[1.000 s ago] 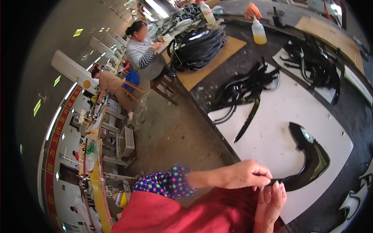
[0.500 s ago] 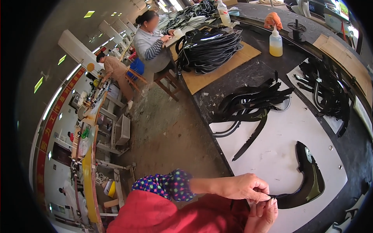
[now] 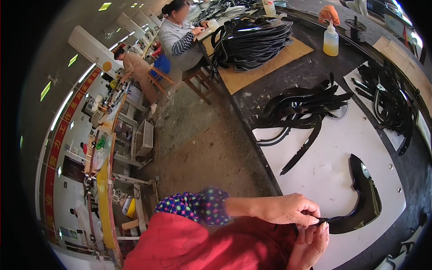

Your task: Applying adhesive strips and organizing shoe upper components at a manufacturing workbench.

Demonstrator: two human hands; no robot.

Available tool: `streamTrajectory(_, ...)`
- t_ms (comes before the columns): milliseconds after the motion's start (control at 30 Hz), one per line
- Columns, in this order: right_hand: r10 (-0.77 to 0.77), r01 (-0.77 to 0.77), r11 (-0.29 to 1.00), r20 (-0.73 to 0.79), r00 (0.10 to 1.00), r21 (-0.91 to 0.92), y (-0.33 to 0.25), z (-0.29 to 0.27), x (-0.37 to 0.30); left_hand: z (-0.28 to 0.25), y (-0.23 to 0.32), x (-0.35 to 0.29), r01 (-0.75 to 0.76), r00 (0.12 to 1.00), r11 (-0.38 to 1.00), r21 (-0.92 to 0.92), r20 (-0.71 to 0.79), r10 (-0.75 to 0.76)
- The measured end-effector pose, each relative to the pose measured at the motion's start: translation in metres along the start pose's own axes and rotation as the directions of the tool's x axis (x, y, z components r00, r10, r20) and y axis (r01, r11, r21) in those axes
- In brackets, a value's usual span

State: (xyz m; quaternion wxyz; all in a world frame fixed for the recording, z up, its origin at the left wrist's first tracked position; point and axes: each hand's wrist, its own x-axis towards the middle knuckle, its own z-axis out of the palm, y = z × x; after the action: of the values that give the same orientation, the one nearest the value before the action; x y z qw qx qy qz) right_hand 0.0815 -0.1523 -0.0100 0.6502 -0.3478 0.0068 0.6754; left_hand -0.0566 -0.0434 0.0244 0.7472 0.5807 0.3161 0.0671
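Note:
A curved black strip (image 3: 370, 203) with a notched inner edge and a glossy face lies hooked on a white sheet (image 3: 330, 180). Its narrow near end is pinched between the fingertips of both hands. My left hand (image 3: 288, 209), below a dark floral cuff, comes in from the left, its thumb and forefinger closed on that end. From below, my right hand (image 3: 312, 245) meets it, thumb and fingers pressed together on the same end. The fingertips hide the very tip. Farther up the sheet lies a loose pile of black strips (image 3: 310, 105).
Another black pile (image 3: 387, 99) lies at the right. Toward the back are a large bundle of black strips (image 3: 252, 45) on cardboard (image 3: 238, 81) and a squeeze bottle (image 3: 331, 42) of yellow liquid. A co-worker (image 3: 177, 38) sits at the table's far left, near a wooden stool (image 3: 198, 83).
The view has shifted, so the table and its things appear farther right and higher. Both hands keep their pinch on the strip's end, with only a slight change of finger position.

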Motion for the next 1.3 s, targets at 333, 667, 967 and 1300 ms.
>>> streamTrajectory(333,-0.03,0.03,1.0,0.091,0.995,0.001,0.005,-0.007,0.0,-0.002,0.002,-0.006,0.059,0.996,0.995,0.08,0.056,-0.064)
streamTrajectory(667,-0.039,0.042,0.999,0.117,0.992,-0.028,0.011,-0.015,0.0,-0.008,-0.005,-0.011,0.056,0.997,0.996,0.067,0.042,-0.059)
streamTrajectory(967,0.049,-0.051,0.998,-0.073,0.996,-0.036,0.022,0.019,0.003,-0.016,0.008,-0.035,0.015,0.967,0.966,0.257,-0.25,0.051)
streamTrajectory(1300,0.041,-0.042,0.999,-0.095,0.995,-0.008,0.036,0.024,0.008,-0.016,-0.009,-0.036,-0.004,0.923,0.899,0.438,-0.346,0.172)
